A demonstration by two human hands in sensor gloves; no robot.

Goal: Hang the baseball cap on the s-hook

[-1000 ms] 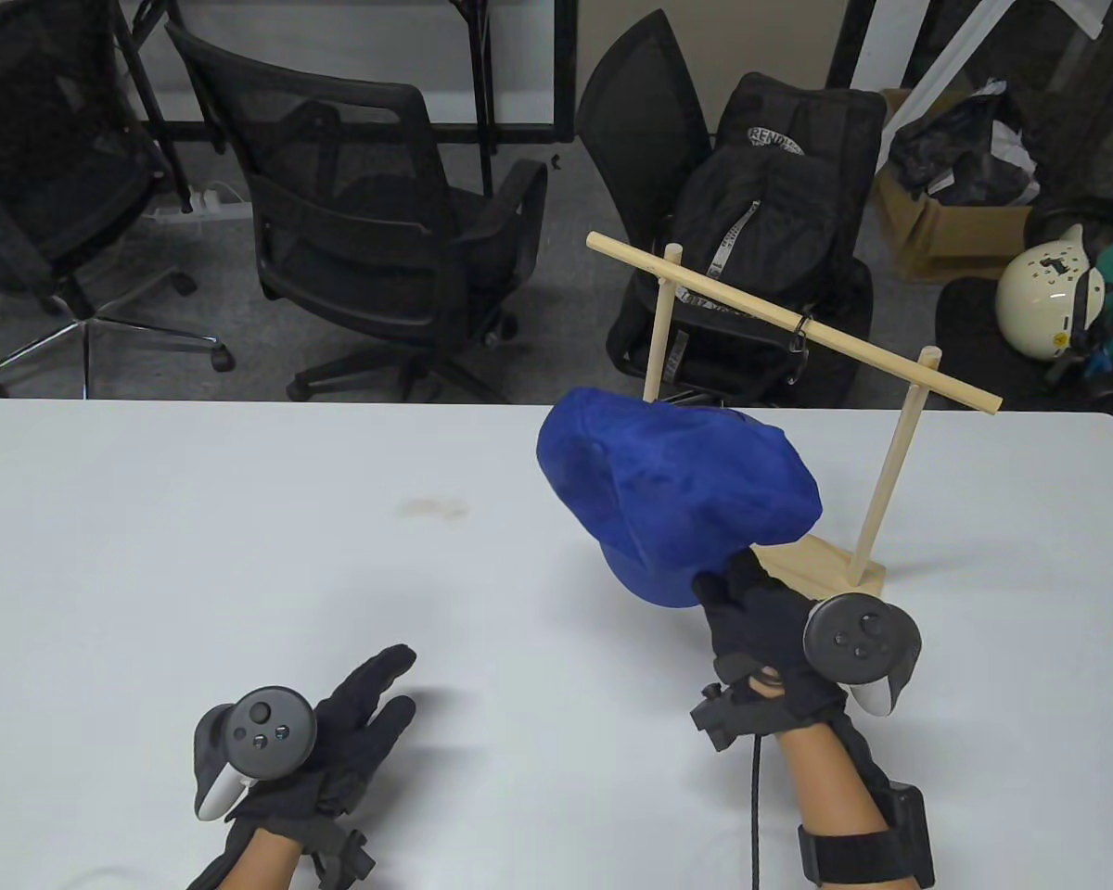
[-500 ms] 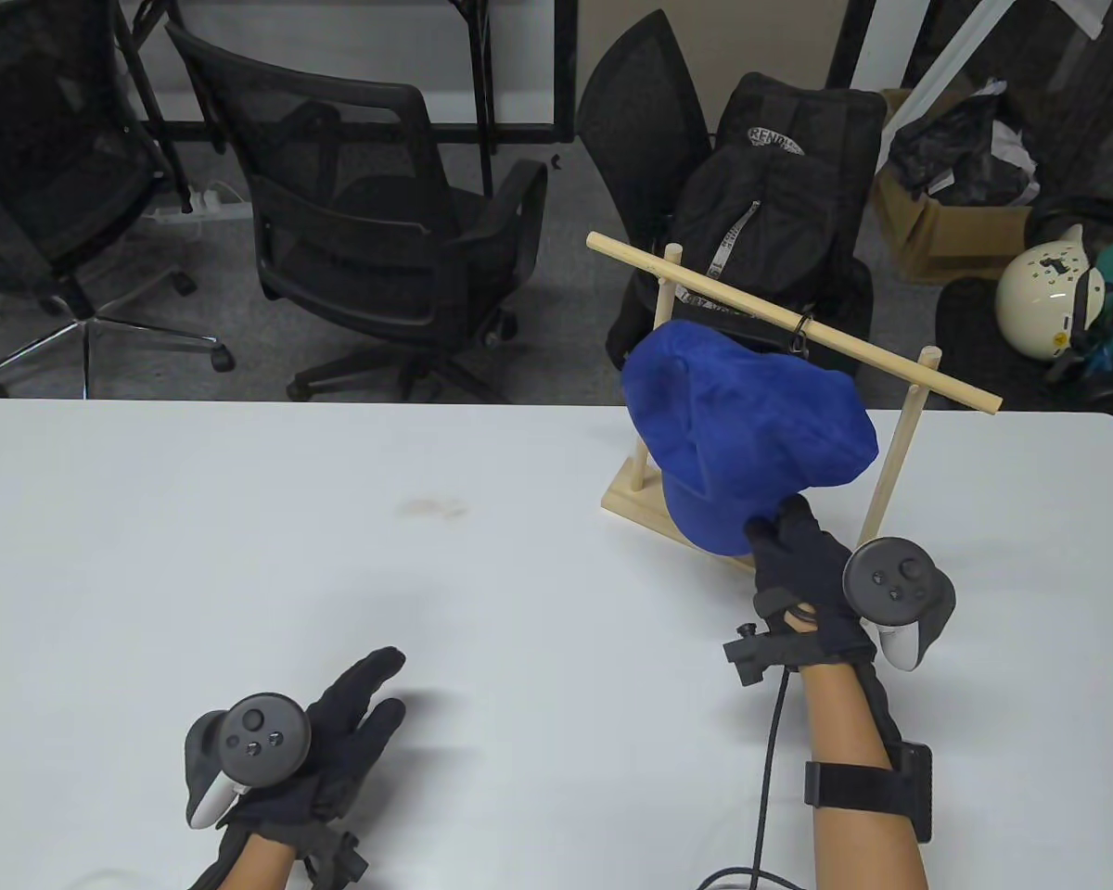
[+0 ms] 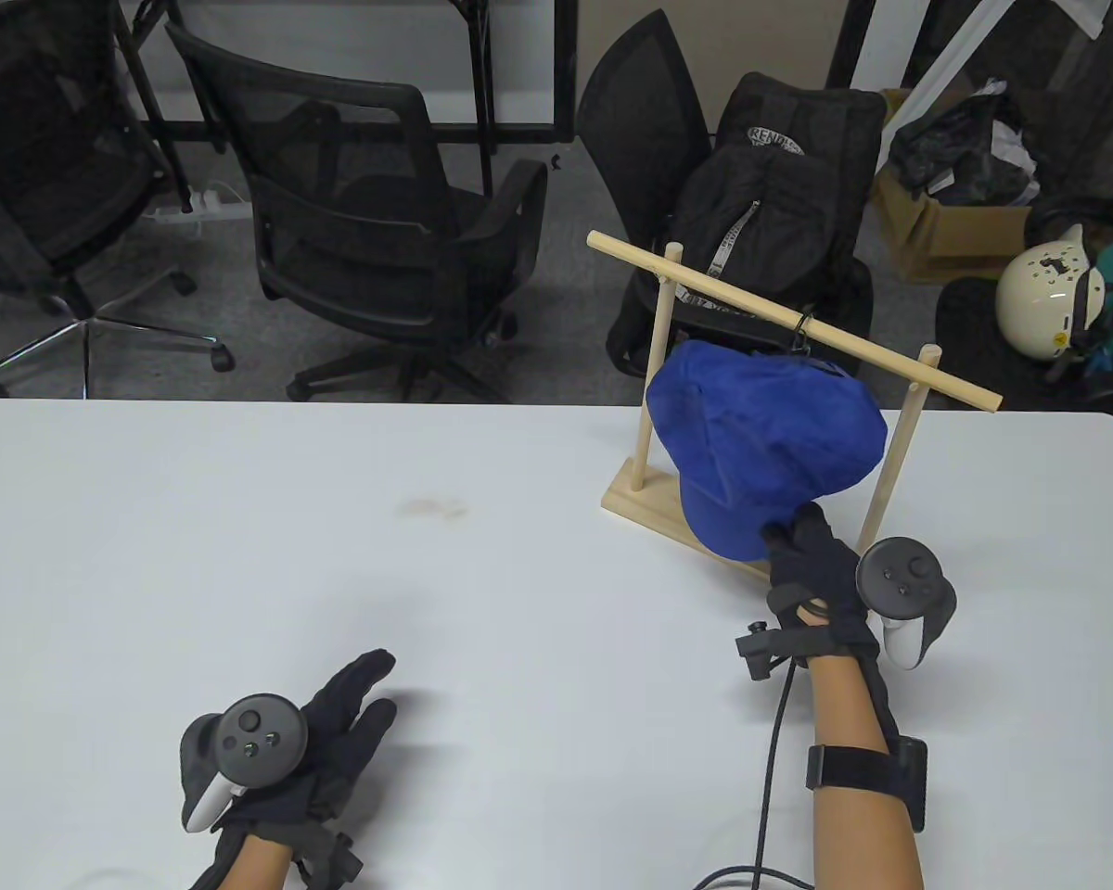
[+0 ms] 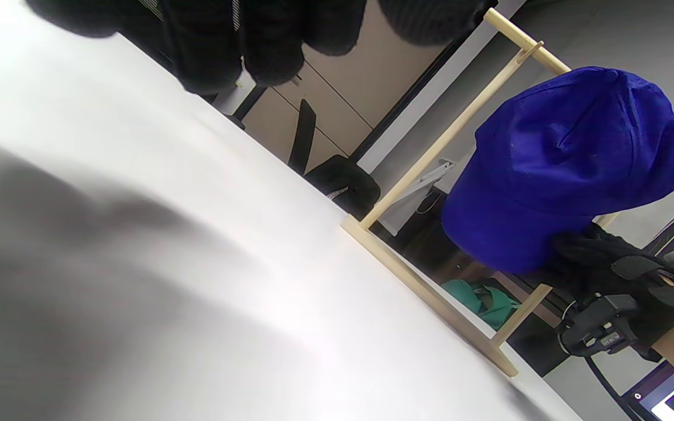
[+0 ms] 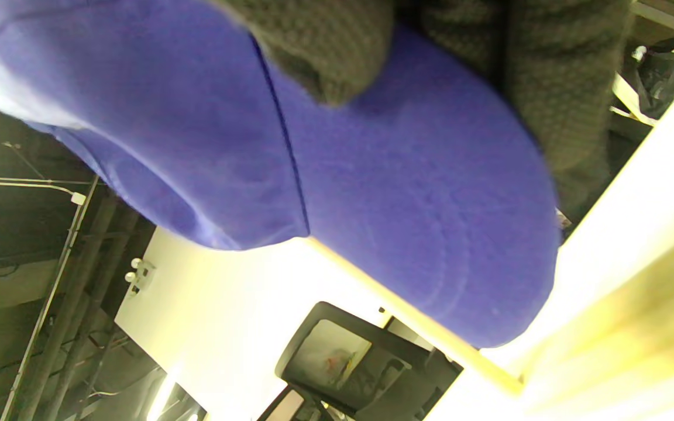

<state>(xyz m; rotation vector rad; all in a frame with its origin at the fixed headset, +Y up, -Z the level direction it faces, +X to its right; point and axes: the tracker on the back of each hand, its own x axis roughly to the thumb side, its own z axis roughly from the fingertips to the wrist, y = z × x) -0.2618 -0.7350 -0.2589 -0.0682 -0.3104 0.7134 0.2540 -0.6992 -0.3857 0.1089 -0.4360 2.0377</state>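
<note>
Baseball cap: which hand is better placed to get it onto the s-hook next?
Right. The right hand grips the baseball cap just under the s-hook on the wooden rack; the left hand rests on the table, far away.

S-hook [image 3: 800, 336] mostly behind cap [image 3: 768, 436]

Black office chairs [image 3: 371, 213], grey floor [image 3: 241, 371]

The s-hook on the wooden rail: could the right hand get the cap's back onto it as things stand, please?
Probably yes. The right hand holds the blue cap by its brim, raised right beneath the s-hook on the rail. Nothing stands between them, though the cap hides the hook's lower end.
</note>
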